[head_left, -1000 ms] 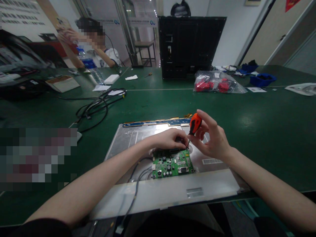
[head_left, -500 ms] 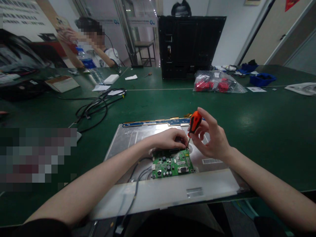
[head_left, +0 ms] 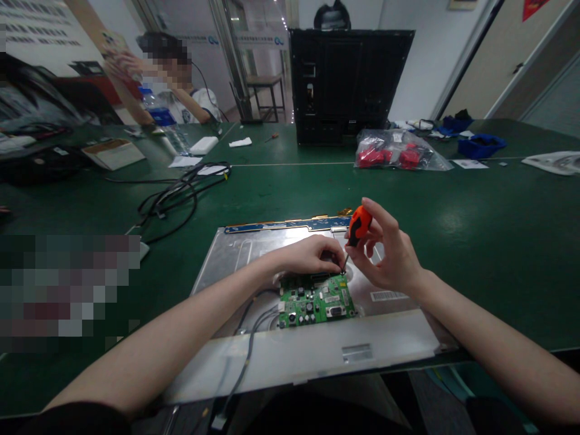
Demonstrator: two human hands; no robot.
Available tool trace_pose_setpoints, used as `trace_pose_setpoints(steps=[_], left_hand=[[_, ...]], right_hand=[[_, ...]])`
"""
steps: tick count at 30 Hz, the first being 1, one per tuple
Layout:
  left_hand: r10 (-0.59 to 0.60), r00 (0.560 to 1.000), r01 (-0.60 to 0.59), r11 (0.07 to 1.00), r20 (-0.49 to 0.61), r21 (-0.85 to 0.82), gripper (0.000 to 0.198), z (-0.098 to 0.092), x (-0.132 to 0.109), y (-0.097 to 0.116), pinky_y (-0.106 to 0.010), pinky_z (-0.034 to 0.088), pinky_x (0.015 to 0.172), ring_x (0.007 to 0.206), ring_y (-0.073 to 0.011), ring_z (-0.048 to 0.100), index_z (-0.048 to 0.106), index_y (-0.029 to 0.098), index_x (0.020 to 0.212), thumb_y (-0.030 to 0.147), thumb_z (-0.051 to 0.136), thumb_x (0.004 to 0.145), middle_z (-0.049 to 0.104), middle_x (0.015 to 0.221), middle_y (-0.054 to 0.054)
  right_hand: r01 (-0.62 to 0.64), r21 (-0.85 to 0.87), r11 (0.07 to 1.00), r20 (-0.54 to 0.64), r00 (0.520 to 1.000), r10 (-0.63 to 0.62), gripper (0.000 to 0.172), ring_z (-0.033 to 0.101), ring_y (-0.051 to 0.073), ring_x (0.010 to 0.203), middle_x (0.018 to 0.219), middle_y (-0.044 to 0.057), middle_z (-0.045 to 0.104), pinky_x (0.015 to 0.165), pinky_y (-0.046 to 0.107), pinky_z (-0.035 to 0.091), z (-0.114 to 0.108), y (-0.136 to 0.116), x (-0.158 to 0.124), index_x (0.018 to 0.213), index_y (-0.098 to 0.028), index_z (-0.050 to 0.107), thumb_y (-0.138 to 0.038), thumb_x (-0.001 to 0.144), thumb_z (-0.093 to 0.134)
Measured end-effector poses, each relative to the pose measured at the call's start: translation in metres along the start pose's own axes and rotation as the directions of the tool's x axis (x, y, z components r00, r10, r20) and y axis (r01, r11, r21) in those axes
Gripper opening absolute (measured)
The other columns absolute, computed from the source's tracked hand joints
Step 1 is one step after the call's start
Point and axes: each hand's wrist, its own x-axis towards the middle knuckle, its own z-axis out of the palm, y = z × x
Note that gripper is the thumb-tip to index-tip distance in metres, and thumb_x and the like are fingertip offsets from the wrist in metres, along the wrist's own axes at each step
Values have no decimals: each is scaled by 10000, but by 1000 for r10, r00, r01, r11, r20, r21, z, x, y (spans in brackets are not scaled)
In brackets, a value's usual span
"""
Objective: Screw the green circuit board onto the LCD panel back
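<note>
My right hand (head_left: 393, 257) grips a screwdriver (head_left: 360, 226) with an orange and black handle. Its thin shaft slants down to the upper right corner of a green circuit board (head_left: 312, 302). Close to that tip, the fingers of my left hand (head_left: 317, 254) are pinched together; whatever lies between them is hidden. The board rests on the silvery metal back of a flat display panel (head_left: 217, 272), which has a blue circuit strip (head_left: 281, 226) along its far edge. Grey cables (head_left: 249, 356) run from the board's left side over the panel's near edge.
Coiled black cables (head_left: 181, 190) lie to the left on the green table (head_left: 453, 241). A large black screen housing (head_left: 351, 84) stands at the back, beside a clear bag (head_left: 399, 151) with red items. Across the table, at the left, a person (head_left: 181, 90) holds up a phone.
The screwdriver's handle has turned in my right hand, so its black markings face differently. My left hand has hardly moved, and the board stays in place.
</note>
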Motion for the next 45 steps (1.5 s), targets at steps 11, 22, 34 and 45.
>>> trace_pose_setpoints(steps=[11, 22, 34, 45], left_hand=[[-22, 1000, 22, 1000, 2, 16, 43, 0, 0, 0, -279, 450, 768, 769, -154, 596, 732, 169, 858, 129, 737, 842, 664, 785, 14], [-3, 1000, 3, 1000, -3, 13, 45, 0, 0, -1, -281, 447, 755, 753, -149, 587, 715, 175, 835, 130, 710, 830, 659, 785, 12], [-12, 1000, 11, 1000, 6, 17, 45, 0, 0, -1, -276, 444, 746, 757, -148, 595, 719, 169, 859, 127, 730, 848, 670, 799, 10], [-16, 1000, 16, 1000, -1, 15, 90, 1, 0, 1, -262, 431, 729, 755, -146, 589, 713, 170, 826, 82, 718, 842, 649, 778, 28]], right_hand=[[7, 11, 1000, -28, 1000, -7, 829, 585, 107, 519, 940, 13, 687, 408, 209, 511, 1, 0, 0, 1653, -288, 206, -92, 933, 567], [-4, -7, 1000, -16, 1000, 4, 803, 586, 105, 499, 882, -5, 665, 395, 201, 492, 1, 1, 0, 1649, -292, 211, -141, 955, 585], [0, 12, 1000, -24, 1000, 1, 786, 597, 107, 508, 915, 19, 709, 416, 207, 519, 0, 0, 0, 1655, -275, 209, -107, 961, 539], [19, -25, 1000, -28, 999, -19, 756, 549, 98, 479, 838, -29, 638, 395, 202, 491, 0, 3, 1, 1644, -285, 224, -243, 1000, 619]])
